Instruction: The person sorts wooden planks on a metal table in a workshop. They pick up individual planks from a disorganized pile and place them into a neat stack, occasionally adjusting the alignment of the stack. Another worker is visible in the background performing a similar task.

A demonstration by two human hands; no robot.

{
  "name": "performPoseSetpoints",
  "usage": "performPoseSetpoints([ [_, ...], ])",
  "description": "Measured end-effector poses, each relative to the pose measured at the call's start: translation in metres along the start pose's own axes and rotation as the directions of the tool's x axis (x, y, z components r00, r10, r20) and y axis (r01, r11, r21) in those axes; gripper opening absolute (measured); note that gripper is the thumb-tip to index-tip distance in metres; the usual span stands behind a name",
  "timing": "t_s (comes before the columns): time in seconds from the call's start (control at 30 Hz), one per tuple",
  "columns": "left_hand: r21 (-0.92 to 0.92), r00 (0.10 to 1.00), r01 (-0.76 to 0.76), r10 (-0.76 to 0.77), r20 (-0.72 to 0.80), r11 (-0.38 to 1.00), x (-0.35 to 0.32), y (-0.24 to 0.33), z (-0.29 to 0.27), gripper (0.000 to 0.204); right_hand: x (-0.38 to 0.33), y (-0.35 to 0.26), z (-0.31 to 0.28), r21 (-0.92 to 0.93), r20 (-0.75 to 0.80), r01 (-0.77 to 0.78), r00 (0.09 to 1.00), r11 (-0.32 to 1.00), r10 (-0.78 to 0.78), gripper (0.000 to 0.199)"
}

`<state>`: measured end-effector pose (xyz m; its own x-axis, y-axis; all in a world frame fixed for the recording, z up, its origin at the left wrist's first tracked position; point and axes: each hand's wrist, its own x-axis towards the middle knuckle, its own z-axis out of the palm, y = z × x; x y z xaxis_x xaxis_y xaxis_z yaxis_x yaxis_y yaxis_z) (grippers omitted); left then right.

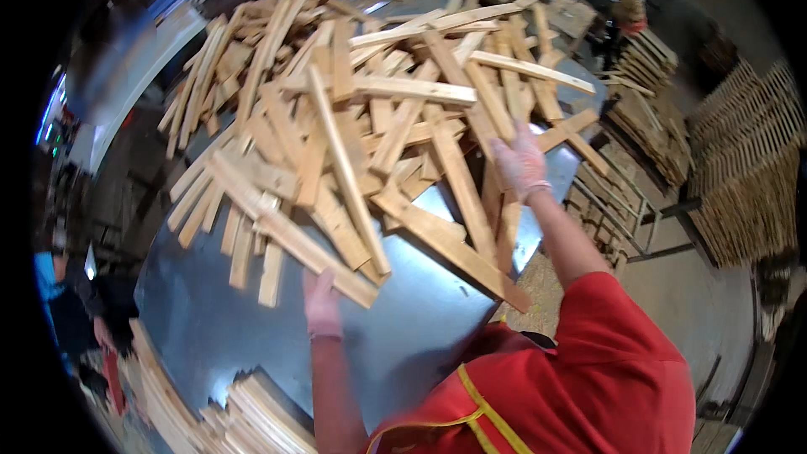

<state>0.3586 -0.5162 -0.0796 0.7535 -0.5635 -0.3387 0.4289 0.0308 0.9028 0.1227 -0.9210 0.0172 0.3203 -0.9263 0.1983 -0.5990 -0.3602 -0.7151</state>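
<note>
The head view looked down on a grey metal table [395,328] heaped with short wooden slats [353,109], lying crosswise in a loose pile. The left hand [322,303], in a thin pale glove, reached to the near edge of the pile; its fingers touched the end of a long slat [290,231] that stuck out toward the person. Whether they had closed round it I cannot tell, since the board hid the fingertips. The right hand [519,161], gloved alike, lay spread and flat on the slats at the right side of the heap, gripping nothing that showed.

By the look of it, the work stood at picking pieces out of the pile. Drawing the long slat free would call for a firm grip on its end and a pull along its length, because other boards lay across it.

Stacked slats [252,420] sat at the table's near corner. Wooden pallets [744,168] stood at the right, and another person's sleeve [50,282] showed at the left.
</note>
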Motion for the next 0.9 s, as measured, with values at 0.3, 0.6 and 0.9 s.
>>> performPoseSetpoints([
  [0.3, -0.047, 0.983, 0.074, -0.081, -0.162, 0.996, -0.070, 0.011, -0.015, 0.032, -0.131, 0.016, 0.130, -0.080, 0.154, 0.185, 0.973, 0.980, -0.171, 0.085],
  [0.6, 0.891, 0.838, 0.291, 0.357, -0.413, 0.347, -0.327, -0.063, -0.130, 0.052, -0.285, -0.060, 0.133, 0.438, 0.891, -0.856, 0.453, 0.274, -0.008, 0.041],
  [0.9, 0.795, 0.707, 0.603, 0.419, -0.569, 0.062, -0.456, -0.094, -0.189, 0.083, -0.440, -0.114, 0.157, 0.189, 0.969, -0.753, 0.246, 0.631, 0.003, 0.024],
])
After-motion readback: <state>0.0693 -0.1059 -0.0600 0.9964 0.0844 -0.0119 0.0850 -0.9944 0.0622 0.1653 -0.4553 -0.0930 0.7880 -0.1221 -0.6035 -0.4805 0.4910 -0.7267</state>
